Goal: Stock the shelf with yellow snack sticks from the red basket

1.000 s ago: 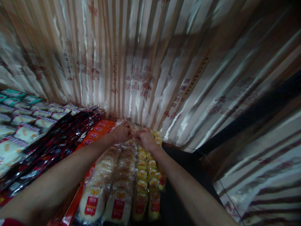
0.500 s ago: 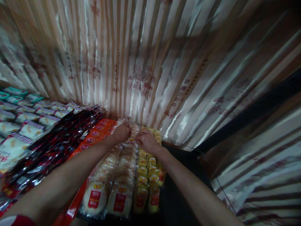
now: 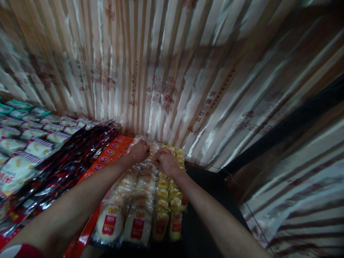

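Observation:
My left hand [image 3: 141, 150] and my right hand [image 3: 166, 162] reach to the far end of the rows, fingers curled in. A clear-wrapped packet of round cakes [image 3: 152, 148] shows between them, and both hands are closed at its sides; the fingertips are partly hidden. Toward me run two rows of clear-wrapped pale round cakes with red labels [image 3: 138, 225]. Right of these stand yellow-wrapped packets [image 3: 162, 195] in narrow rows, partly under my right wrist. An orange printed strip [image 3: 114, 147] lies left of the cakes, crossed by my left forearm.
Dark red shiny packets [image 3: 70, 157] lie piled to the left, beside white packets with striped edges [image 3: 39, 147] and green ones [image 3: 18, 104]. A black surface [image 3: 204, 186] is at the right. Pleated printed sheeting [image 3: 161, 71] rises behind, with a dark pole [image 3: 282, 125] slanting across it.
The fingers of my right hand have curled in more. My left hand stays almost in place, and the rows of packets look the same.

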